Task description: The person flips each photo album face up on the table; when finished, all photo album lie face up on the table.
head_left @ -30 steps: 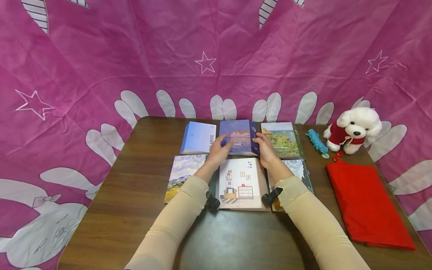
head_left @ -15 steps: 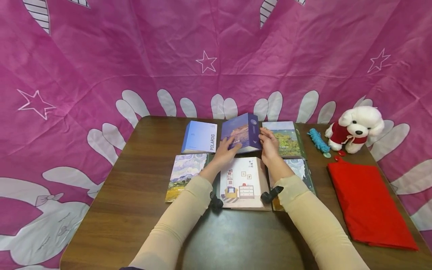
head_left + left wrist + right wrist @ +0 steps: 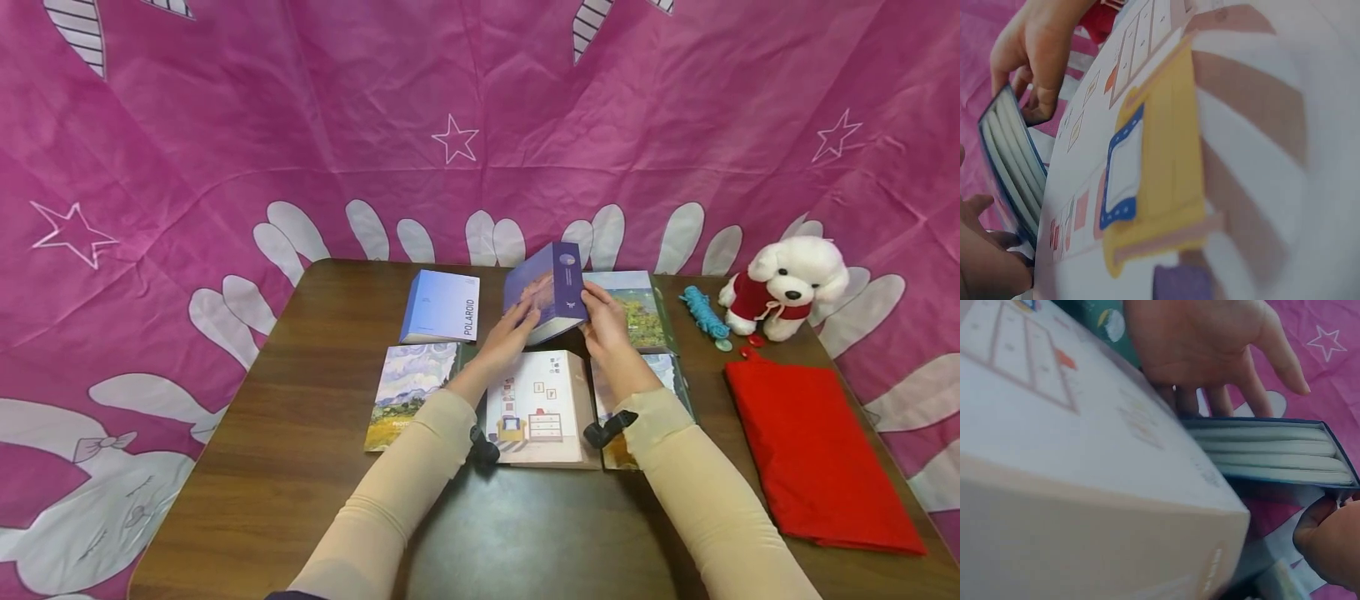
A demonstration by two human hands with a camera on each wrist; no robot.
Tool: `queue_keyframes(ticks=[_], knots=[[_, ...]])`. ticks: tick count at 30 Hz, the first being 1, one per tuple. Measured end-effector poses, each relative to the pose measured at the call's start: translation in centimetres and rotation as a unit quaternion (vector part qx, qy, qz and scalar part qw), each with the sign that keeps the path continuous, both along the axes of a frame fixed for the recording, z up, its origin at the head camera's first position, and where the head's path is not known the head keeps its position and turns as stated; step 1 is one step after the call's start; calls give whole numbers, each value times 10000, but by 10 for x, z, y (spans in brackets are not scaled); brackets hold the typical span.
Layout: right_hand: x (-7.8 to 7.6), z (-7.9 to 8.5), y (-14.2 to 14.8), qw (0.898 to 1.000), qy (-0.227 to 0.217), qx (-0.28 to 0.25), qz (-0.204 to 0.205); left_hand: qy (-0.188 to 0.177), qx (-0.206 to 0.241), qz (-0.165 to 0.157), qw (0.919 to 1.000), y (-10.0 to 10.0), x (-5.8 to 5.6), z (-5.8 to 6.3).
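A purple-blue photo album (image 3: 534,287) is tilted, with its spine side raised at the right and its page edges toward me. My left hand (image 3: 510,337) touches its front cover, fingers fairly straight in the right wrist view. My right hand (image 3: 607,325) grips the spine side, with fingers on the spine and others curled at the lower corner. In the left wrist view, the album (image 3: 1016,156) lies between my right hand (image 3: 1038,56) and left hand (image 3: 988,256). Just in front is a white album (image 3: 540,400) with a drawn room on its cover.
A blue Polaroid album (image 3: 442,307) and a landscape album (image 3: 408,392) lie left. Two more albums, one with a green garden cover (image 3: 637,312), lie right. Farther right are blue cord (image 3: 703,312), a plush dog (image 3: 787,287) and red cloth (image 3: 825,450).
The purple-blue album has gone from lying flat to tilted, its spine side rising and turning toward my right hand. My left hand has shifted right and up along with it.
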State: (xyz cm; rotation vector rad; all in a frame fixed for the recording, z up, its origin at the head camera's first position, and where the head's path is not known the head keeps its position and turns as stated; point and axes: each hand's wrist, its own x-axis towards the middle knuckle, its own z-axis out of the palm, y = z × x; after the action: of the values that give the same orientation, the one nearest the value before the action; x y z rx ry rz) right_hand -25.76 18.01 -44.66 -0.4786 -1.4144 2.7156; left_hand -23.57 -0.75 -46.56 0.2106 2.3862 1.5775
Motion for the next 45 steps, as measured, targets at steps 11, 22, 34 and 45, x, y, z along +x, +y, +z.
queue_keyframes(ticks=[11,22,34,45], knots=[[9,25,-13,9979,597,216,86,-96,738,0,9972,11,-2,6],[13,16,-20,9883,575,1400,190,89,1468,161,9890,10,-2,17],[15,17,-26,9653,678,2330,961,1740,1215,361,9765,8,2,33],[10,7,-20,9134,-276,3142,2572,1587,1502,648,9737,-8,-1,25]])
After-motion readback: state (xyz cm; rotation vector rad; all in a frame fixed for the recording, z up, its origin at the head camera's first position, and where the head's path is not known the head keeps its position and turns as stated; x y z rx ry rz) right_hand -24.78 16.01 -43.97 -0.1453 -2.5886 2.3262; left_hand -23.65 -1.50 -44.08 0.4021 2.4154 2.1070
